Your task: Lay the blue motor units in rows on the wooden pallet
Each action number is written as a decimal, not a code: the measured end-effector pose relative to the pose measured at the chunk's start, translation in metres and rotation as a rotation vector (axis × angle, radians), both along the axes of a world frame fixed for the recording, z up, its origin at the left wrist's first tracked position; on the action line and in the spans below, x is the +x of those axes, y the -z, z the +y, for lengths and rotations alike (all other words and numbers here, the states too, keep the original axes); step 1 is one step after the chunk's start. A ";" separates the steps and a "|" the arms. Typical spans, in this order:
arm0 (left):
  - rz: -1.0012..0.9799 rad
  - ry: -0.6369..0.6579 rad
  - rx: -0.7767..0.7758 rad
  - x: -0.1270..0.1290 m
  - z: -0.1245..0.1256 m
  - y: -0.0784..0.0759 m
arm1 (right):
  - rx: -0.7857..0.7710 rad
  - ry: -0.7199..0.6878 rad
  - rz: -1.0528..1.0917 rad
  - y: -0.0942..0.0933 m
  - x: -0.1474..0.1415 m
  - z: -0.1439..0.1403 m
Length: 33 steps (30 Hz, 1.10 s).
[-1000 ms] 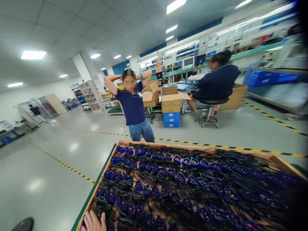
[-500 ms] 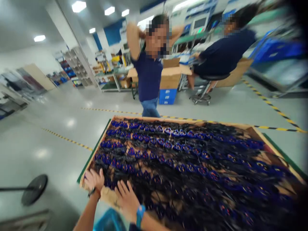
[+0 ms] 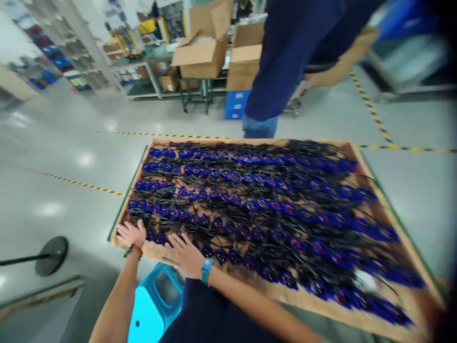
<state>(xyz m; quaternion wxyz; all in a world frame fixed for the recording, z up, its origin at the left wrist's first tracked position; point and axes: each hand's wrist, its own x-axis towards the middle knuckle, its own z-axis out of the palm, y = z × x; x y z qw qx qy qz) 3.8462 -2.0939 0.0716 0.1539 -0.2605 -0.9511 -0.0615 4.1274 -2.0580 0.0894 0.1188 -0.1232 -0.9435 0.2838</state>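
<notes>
Both hands flat on the near-left corner of the cable board, sorting not yet begun.
Our left hand (image 3: 131, 233) and right hand (image 3: 185, 255) lie open, gripping nothing, on the wooden board (image 3: 332, 309) at lower left of frame; blue plugs (image 3: 250, 205) with black cables fill it. Next move, we judge: single out one plug and pinch it.

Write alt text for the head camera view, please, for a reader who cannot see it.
Two bare hands, the left hand and the right hand, rest flat on the near edge of a wooden board covered in rows of blue plugs with black cables. A person in a dark shirt stands beyond.
</notes>
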 end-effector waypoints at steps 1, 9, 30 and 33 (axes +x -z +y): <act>-0.014 -0.001 0.013 0.001 0.002 -0.002 | -0.003 -0.015 0.020 -0.003 0.013 0.003; -0.085 0.591 0.003 0.111 -0.004 -0.011 | 0.010 0.172 -0.047 0.008 0.156 -0.008; -0.055 1.074 -0.169 0.206 -0.037 0.015 | 0.023 0.230 -0.153 0.034 0.132 -0.005; -0.017 1.082 -0.186 0.203 -0.036 0.018 | -0.006 0.225 -0.162 0.021 0.130 -0.003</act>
